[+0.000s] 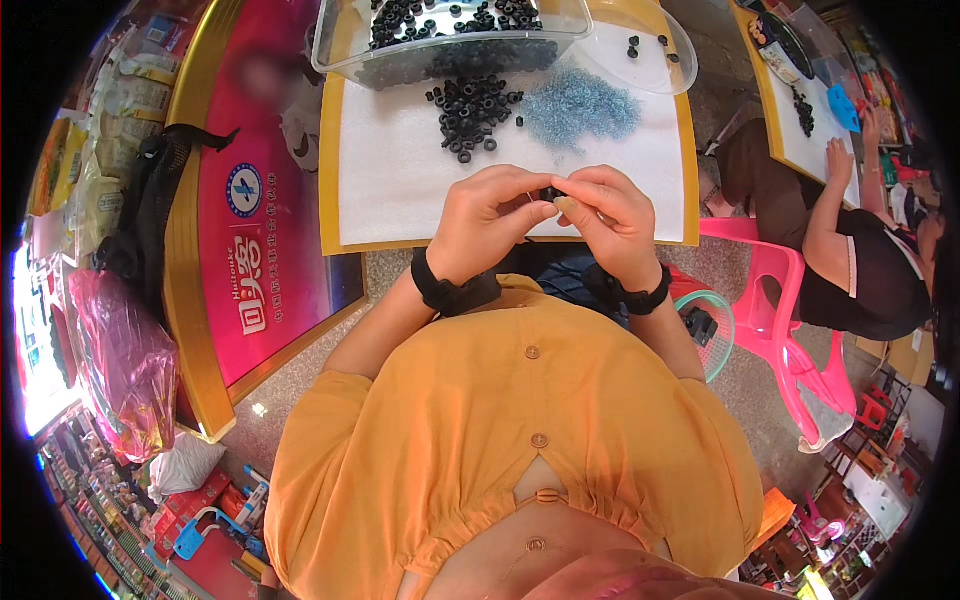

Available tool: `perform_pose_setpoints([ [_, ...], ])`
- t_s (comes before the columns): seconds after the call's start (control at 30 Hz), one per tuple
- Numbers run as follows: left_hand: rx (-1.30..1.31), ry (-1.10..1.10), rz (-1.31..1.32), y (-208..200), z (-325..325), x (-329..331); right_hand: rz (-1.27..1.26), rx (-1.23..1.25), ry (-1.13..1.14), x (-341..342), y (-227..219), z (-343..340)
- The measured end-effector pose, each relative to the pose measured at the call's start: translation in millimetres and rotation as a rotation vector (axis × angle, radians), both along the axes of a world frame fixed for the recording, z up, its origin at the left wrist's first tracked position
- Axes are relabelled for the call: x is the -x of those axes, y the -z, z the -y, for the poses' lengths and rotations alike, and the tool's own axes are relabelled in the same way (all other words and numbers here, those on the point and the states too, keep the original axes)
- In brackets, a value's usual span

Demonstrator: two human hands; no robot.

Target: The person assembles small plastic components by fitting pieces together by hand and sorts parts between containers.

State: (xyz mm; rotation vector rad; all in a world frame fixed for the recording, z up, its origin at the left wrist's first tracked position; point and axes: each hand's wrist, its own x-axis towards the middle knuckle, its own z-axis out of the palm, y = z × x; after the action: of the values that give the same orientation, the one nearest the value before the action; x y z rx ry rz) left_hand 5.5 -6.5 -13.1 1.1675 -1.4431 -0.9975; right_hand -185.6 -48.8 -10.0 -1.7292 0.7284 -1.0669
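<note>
Over the near edge of the white-topped table (395, 200), my left hand (480, 215) and my right hand (615, 220) meet fingertip to fingertip. Between their pinched thumbs and forefingers is a small black ring-shaped piece (549, 194), partly covered by the fingers. Just beyond lies a heap of like black pieces (470, 115), short and round with holes through them. To its right spreads a pile of tiny clear bluish bits (580, 105), too small to tell apart.
A clear plastic box (450, 50) of black pieces stands at the far edge, beside a round clear lid (645, 60) with several pieces on it. On the right are a pink plastic chair (770, 300), a green-rimmed basket (705, 330) and another person (870, 260) at a second table.
</note>
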Motion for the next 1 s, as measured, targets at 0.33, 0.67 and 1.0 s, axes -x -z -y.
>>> perform_pose_setpoints([
  [0.33, 0.131, -0.016, 0.113, -11.2, 1.5, 0.2, 0.405, -0.892, -0.278, 5.3, 10.5, 10.5],
  [0.67, 0.212, 0.039, 0.154, -17.3, 3.3, 1.1, 0.450, -0.986, -0.341, -1.5, 17.3, 5.7],
  [1.0, 0.213, 0.088, 0.149, -12.4, 4.5, 0.6, 0.421, -0.843, -0.197, -14.0, 19.5, -5.8],
])
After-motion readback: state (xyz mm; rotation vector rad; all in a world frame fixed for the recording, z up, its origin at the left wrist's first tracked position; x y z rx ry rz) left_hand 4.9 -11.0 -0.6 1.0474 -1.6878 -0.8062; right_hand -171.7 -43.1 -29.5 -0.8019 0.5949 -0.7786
